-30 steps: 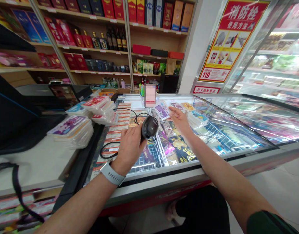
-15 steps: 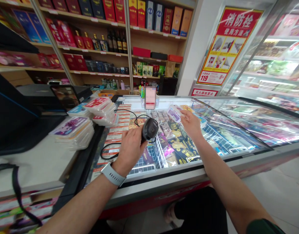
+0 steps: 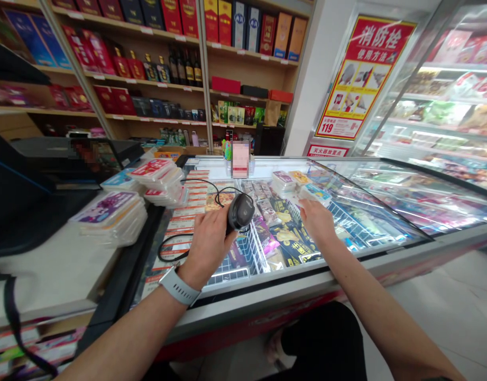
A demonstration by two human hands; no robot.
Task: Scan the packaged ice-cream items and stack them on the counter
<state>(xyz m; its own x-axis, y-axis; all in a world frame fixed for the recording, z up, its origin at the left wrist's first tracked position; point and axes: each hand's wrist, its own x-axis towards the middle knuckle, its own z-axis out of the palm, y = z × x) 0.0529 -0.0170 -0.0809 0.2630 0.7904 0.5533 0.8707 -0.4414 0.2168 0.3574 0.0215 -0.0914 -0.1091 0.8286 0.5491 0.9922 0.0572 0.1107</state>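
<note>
- The left hand, at the centre of the frame, stays wrapped round a black scanner, whose head faces up and right.
- The right hand, right of centre, no longer carries the purple-labelled pack it held up half a second ago; its fingers are bent, and I cannot tell whether they pinch or touch anything.
- A purple-topped stack now shows uncovered in the upper right-centre, so that pack has probably joined it, seemingly finished with.
- Beside it sit an orange-topped pack and a blue-topped stack, nearest the right fingertips, all over the glass-topped freezer.
- More stacks, purple-topped and red-topped, remain at centre-left.
</note>
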